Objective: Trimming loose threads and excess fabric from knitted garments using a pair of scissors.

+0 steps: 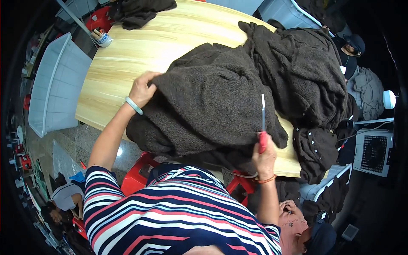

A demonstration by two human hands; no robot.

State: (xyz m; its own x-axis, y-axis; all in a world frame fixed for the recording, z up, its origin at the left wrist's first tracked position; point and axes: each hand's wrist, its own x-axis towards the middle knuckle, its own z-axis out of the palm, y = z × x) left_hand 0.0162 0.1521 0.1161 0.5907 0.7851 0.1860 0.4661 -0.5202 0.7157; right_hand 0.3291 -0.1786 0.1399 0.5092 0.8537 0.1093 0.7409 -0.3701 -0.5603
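A big heap of dark brown fleece garments (238,93) covers the right half of a light wooden table (140,51). My left hand (143,88) grips the left edge of the nearest fleece piece, a pale green bangle on the wrist. My right hand (264,156) is at the table's near edge, closed on a red-handled cutting tool (263,123) whose thin metal blades point straight up over the fleece. An orange band circles that wrist.
A white plastic bin (55,85) stands left of the table, with a tape roll (103,39) at the far left corner. Another dark garment (138,12) lies at the far edge. Red stools (138,172) stand under the table. Other people sit lower left, lower right and far right.
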